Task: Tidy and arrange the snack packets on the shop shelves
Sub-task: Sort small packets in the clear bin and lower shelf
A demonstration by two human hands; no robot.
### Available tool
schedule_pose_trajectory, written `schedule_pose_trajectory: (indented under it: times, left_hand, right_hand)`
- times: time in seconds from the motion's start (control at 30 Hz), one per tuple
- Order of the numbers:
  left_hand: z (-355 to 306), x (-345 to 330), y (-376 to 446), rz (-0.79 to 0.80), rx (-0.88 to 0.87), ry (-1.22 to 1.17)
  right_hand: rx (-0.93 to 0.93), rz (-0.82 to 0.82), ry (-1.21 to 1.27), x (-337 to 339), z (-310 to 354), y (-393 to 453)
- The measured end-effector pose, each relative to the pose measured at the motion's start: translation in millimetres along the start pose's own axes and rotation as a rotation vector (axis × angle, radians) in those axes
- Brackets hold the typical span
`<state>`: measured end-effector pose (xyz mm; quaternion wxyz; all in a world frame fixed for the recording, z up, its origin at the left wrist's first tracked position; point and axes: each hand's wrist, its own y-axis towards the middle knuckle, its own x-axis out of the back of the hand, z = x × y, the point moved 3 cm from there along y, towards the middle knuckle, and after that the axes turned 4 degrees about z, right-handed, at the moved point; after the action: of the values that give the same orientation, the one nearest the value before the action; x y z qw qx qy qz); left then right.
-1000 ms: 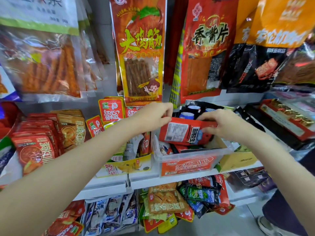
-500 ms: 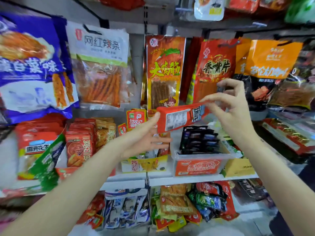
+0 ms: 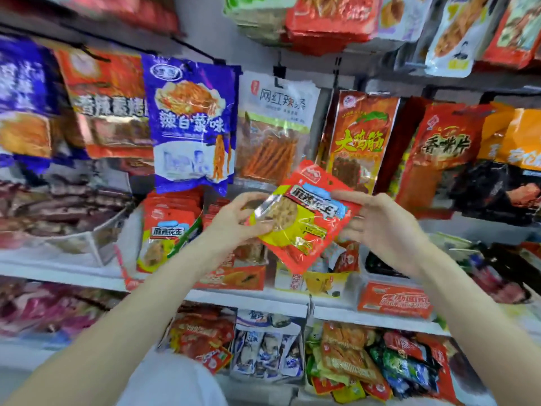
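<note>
A red and yellow peanut snack packet [image 3: 304, 230] is held up, tilted, in front of the middle shelf with its printed front facing me. My left hand [image 3: 234, 221] grips its left edge, thumb on the front. My right hand [image 3: 389, 230] pinches its upper right edge, thumb on the blue label and fingers behind. A stack of matching red packets [image 3: 167, 230] stands upright on the shelf just left of my left hand.
Large bags hang on hooks above, among them a purple one [image 3: 190, 127] and an orange-red one [image 3: 360, 142]. The white shelf edge [image 3: 248, 297] runs below my hands. A clear bin with a red label [image 3: 395, 300] sits at right. Loose packets [image 3: 366, 364] fill the lower shelf.
The packet came up out of the clear bin, was turned from its back to its front and moved left. My left hand took hold of it. The view swung up and left.
</note>
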<state>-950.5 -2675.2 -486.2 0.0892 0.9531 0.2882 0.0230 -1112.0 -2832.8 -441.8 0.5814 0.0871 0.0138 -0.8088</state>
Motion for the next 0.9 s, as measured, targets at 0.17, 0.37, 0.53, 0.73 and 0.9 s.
schedule_pose_trajectory:
  times: [0.17,0.37,0.53,0.73,0.9]
  left_hand:
    - [23.2,35.7,-35.4,-0.069,-0.103,0.421]
    - [37.0,101.1,-75.2,-0.347,-0.075,0.731]
    - [46.2,165.4,-99.3,-0.484,0.025,1.135]
    - [54.3,192.1,-111.4,-0.438,0.046,1.13]
    - [56.5,197.0,-111.2,-0.47,0.002,1.127]
  right_hand:
    - [0.103,-0.045,-0.795,-32.2,-30.2,29.6]
    - [0.439,-0.216,-0.798,-89.2,-32.7,50.4]
    - [0.672,-0.145,-0.79,-155.9,-44.6,83.6]
    - [0.592,-0.013,-1.007,-208.7,-105.6,140.9]
    - [0.354,-0.001,-1.152,-203.1,-114.7,173.4]
